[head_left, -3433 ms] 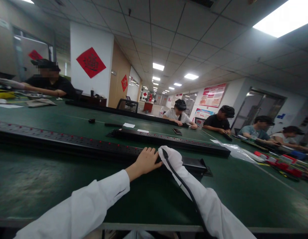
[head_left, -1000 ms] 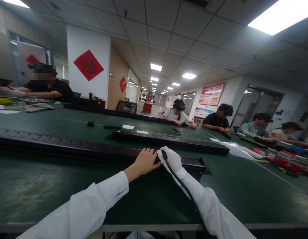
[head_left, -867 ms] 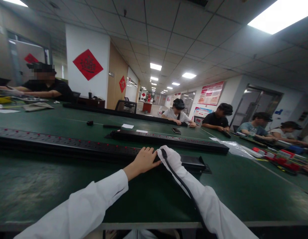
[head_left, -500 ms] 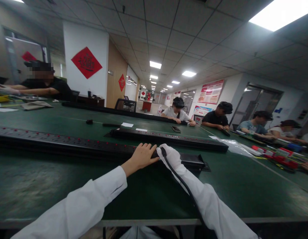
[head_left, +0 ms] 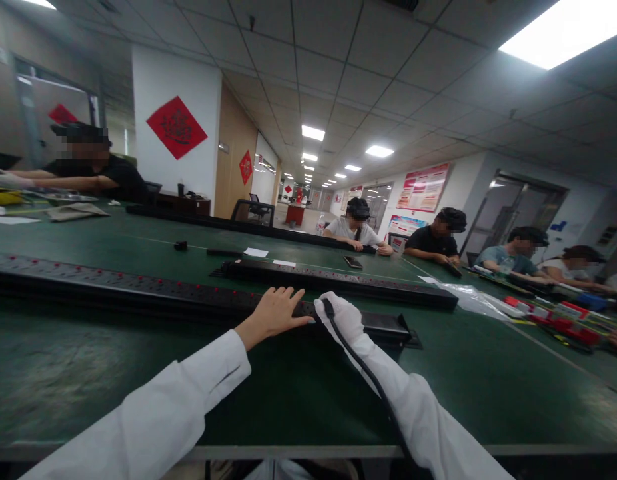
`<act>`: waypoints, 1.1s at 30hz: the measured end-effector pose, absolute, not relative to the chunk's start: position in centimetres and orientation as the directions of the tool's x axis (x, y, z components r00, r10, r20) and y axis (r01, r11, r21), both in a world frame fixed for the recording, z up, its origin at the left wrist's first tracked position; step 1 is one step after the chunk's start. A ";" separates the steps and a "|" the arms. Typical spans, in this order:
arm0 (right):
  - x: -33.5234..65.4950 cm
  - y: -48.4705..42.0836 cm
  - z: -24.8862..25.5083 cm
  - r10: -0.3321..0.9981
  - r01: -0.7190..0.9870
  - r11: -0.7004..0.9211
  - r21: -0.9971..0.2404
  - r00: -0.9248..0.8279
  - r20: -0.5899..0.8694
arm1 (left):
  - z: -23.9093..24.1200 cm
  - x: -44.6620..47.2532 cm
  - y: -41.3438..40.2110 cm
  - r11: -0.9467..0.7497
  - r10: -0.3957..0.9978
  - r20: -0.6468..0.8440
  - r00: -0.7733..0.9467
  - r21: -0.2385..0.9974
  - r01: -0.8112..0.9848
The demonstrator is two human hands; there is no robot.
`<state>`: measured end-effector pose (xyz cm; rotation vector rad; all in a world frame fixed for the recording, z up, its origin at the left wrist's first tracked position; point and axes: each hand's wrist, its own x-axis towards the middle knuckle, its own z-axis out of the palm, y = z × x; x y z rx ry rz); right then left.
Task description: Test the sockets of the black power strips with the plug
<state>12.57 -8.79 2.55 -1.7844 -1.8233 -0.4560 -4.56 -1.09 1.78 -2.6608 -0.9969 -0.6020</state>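
A long black power strip (head_left: 153, 287) with red dots along its top lies across the green table in front of me. My left hand (head_left: 278, 312), bare, rests on the strip with fingers spread and thumb stretched to the right. Just right of it, my white-gloved right hand (head_left: 342, 317) is closed around the plug end of a black power cord (head_left: 361, 367), over the strip. The cord runs down along my right forearm past the table's near edge. What the plug's front touches is hidden by the glove. The strip's right end (head_left: 388, 327) shows beyond the glove.
A second black strip (head_left: 338, 279) lies just behind, and a longer black bar (head_left: 238, 227) farther back. Near them are a phone (head_left: 353, 261), white papers (head_left: 256, 253) and a small black part (head_left: 180, 246). Plastic bags (head_left: 476, 299) and red parts (head_left: 558, 320) lie at right. Several people sit around the table.
My left hand has shifted slightly left along the strip, away from the right hand, leaving a small gap. The right hand still holds the cord's plug in nearly the same place.
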 end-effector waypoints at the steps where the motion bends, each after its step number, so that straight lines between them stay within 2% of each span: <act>1: 12.5 -8.8 2.6 0.810 0.989 0.061 -0.131 0.028 0.586 | 1.8 -4.6 -1.1 -0.740 0.577 0.445 0.685 -0.072 0.669; 8: 12.5 -8.8 2.6 0.810 0.989 0.056 -0.136 0.035 0.586 | 1.6 -4.7 -0.8 -0.731 0.605 0.392 0.693 -0.072 0.679; 33: 12.6 -8.6 2.5 0.812 0.990 0.057 -0.129 0.029 0.583 | 1.5 -4.4 -0.8 -0.727 0.606 0.396 0.690 -0.077 0.683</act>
